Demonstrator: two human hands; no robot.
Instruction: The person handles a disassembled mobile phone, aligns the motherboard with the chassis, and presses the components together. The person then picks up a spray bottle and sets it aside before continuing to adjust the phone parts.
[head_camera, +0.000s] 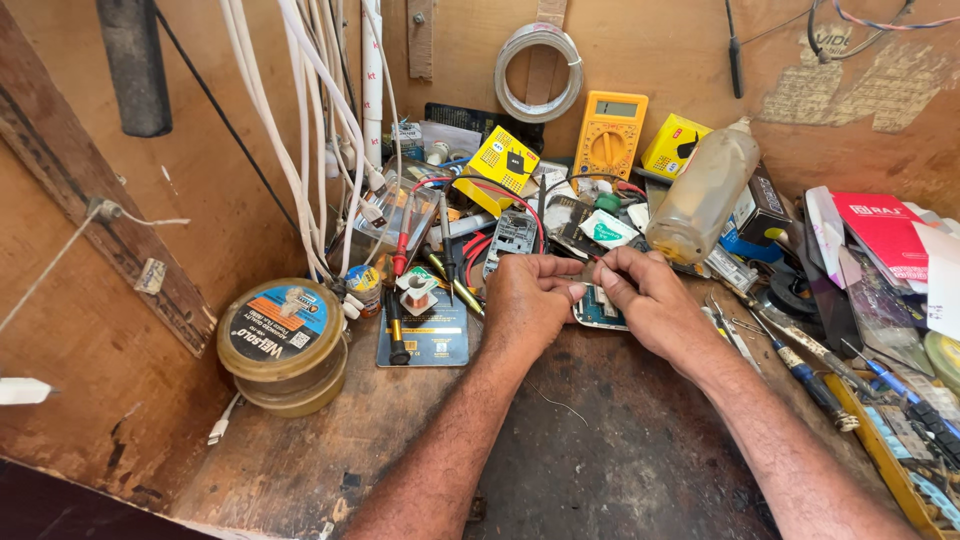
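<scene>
Basically both hands were together, left hand (525, 300) and right hand (645, 295) pinching a thin red wire (592, 258) above a small blue-edged circuit board (598, 312); looked like wire prep, needing steady fingertips next

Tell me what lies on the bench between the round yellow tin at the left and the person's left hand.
In the head view, between the round yellow tin and the left hand lies a dark flat board, bearing a small wire spool and a black probe.

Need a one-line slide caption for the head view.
Left hand and right hand pinch a thin wire over a small circuit board on a cluttered workbench near a yellow multimeter.
</scene>
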